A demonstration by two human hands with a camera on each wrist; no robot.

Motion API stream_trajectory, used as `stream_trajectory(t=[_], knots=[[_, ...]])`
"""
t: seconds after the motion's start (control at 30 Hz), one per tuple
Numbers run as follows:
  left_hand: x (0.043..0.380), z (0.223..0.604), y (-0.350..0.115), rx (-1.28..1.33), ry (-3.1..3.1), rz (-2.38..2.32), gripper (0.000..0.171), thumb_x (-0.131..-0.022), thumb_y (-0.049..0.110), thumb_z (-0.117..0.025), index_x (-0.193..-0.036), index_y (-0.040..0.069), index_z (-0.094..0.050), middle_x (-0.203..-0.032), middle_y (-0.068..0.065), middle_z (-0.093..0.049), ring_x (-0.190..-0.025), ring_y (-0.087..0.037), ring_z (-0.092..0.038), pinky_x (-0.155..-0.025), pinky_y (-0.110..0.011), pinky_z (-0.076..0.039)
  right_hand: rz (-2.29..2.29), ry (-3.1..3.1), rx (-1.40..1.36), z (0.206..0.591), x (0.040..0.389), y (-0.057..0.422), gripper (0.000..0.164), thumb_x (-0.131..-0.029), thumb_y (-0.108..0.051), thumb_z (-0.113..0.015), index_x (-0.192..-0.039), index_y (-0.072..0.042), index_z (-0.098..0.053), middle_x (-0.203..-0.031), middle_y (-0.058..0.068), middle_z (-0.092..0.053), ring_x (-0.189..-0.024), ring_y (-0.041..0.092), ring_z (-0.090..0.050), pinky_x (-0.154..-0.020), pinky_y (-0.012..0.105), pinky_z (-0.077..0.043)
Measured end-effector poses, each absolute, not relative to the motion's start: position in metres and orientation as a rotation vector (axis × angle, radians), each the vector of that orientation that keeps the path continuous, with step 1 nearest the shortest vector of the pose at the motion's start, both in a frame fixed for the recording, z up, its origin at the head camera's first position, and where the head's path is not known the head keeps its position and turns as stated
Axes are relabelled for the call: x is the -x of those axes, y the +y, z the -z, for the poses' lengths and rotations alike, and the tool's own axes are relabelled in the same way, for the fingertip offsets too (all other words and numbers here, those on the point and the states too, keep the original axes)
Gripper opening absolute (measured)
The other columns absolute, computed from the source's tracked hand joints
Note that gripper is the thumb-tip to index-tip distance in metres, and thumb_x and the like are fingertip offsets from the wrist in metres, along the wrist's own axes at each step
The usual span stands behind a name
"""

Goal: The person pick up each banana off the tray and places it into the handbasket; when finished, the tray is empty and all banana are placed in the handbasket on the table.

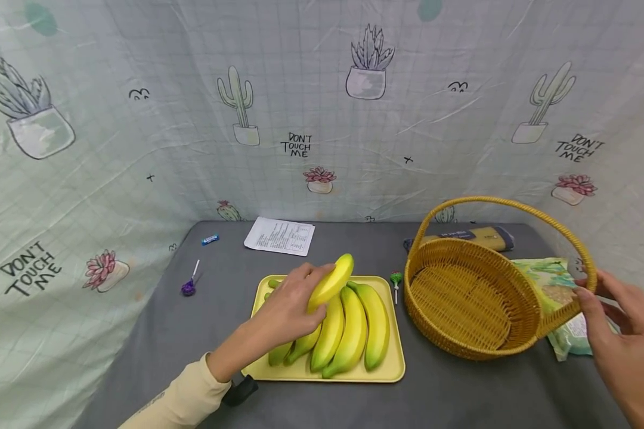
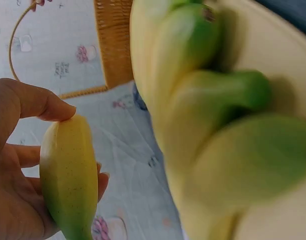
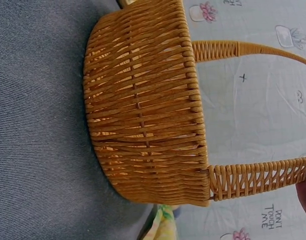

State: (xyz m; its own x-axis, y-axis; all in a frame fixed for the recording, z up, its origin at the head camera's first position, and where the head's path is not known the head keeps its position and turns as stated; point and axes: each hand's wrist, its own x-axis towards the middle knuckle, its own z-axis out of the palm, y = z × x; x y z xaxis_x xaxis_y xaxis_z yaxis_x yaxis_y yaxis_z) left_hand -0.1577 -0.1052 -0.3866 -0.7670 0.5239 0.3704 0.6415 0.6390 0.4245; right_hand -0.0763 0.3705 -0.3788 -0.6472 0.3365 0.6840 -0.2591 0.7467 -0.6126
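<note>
Head view: work looked early. One banana (image 1: 333, 280) was up, grasped in the left hand (image 1: 290, 304) above the yellow tray (image 1: 394, 372); the other bananas (image 1: 356, 328) lay in the tray, yet to be lifted. No banana showed in the wicker basket (image 1: 461, 301), right of the tray. Right hand (image 1: 633, 333) gripped its handle (image 1: 555, 223), which arched over the opening, a likely obstacle. Green lollipop (image 1: 396, 279) between tray and basket; pasta packet (image 1: 494, 238) behind the basket, green bag (image 1: 579, 336) beside it. Well left: purple lollipop (image 1: 188, 288), blue-wrapped sweet (image 1: 210, 239); printed sheet (image 1: 281, 235) behind the tray.

Left wrist view: thumb and fingers were curled round the banana, apart from the blurred tray fruit.

Right wrist view: only a fingertip showed at the handle; basket side near the grey cloth (image 3: 38, 125), flat or tilted, could not tell.
</note>
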Motion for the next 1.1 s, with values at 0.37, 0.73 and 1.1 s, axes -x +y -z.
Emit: stream_trajectory(t=[0.37, 0.73, 1.1], knots=[[0.169, 0.38, -0.067, 1.09, -2.642, 0.803, 0.065, -0.091, 0.015, -0.072, -0.153, 0.008, -0.054, -0.114, -0.006, -0.06, -0.093, -0.02, -0.054, -0.078, -0.035, -0.048, -0.896, -2.096, 0.076, 0.38, 0.077, 0.369, 0.046, -0.1, 0.007, -0.066, -0.144, -0.008, -0.067, -0.12, -0.024, -0.058, -0.112, -0.001, -0.056, -0.091, 0.008, -0.042], [0.178, 0.363, -0.019, 1.223, -2.656, 0.73, 0.063, -0.094, 0.019, -0.07, -0.154, 0.012, -0.054, -0.118, -0.006, -0.06, -0.093, -0.017, -0.053, -0.077, -0.031, -0.046, -0.873, -2.171, 0.184, 0.382, 0.074, 0.368, 0.04, -0.107, -0.009, -0.062, -0.148, -0.011, -0.064, -0.118, -0.026, -0.051, -0.115, -0.008, -0.049, -0.104, 0.014, -0.038], [0.188, 0.359, 0.035, 1.396, -2.727, 0.719, 0.064, -0.095, 0.022, -0.07, -0.156, 0.011, -0.052, -0.102, 0.002, -0.054, -0.082, -0.011, -0.048, -0.068, -0.021, -0.04, -0.875, -2.159, 0.163, 0.381, 0.075, 0.367, 0.042, -0.107, -0.007, -0.061, -0.149, -0.013, -0.063, -0.117, -0.027, -0.051, -0.112, -0.009, -0.049, -0.099, 0.01, -0.039]])
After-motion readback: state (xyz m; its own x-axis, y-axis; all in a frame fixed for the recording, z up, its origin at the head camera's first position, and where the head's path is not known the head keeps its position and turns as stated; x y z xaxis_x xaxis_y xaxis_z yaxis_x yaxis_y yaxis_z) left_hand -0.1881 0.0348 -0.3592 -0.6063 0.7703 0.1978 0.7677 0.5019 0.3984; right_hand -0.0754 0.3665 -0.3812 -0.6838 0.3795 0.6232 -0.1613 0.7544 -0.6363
